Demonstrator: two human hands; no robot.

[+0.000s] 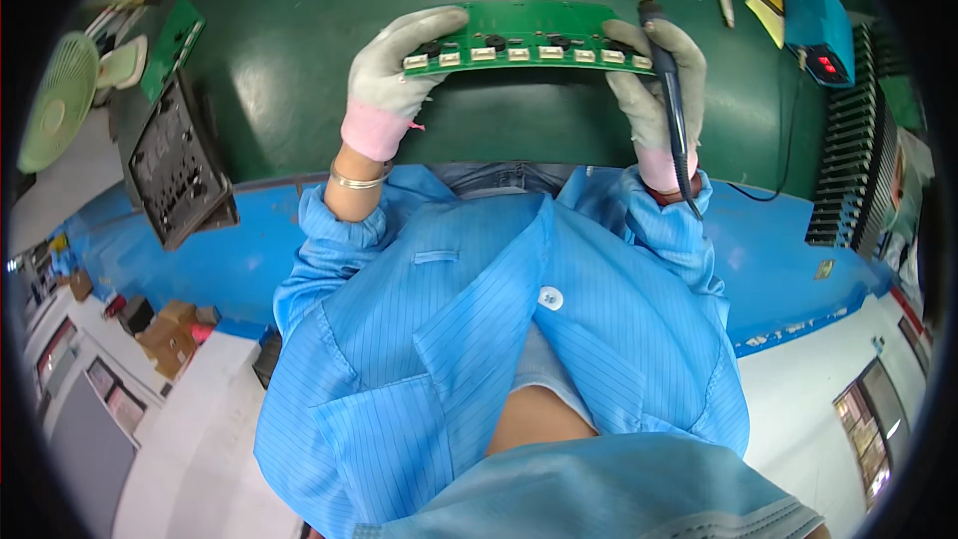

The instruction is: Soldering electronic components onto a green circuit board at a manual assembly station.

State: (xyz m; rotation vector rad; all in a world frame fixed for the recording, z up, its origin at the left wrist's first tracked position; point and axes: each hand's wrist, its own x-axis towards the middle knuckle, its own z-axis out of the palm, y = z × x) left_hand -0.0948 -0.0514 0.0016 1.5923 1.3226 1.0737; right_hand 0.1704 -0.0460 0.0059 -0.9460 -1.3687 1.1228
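an electronics workshop, by its soldering iron (671,80), circuit board (539,28) and green-topped bench (539,130)

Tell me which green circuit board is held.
The long green circuit board with white connectors, between the gloved left hand and right hand; the other green board is far left, untouched.

Pale green fan (60,105), brown cardboard boxes (168,339), black ribbed rack (850,155) at right
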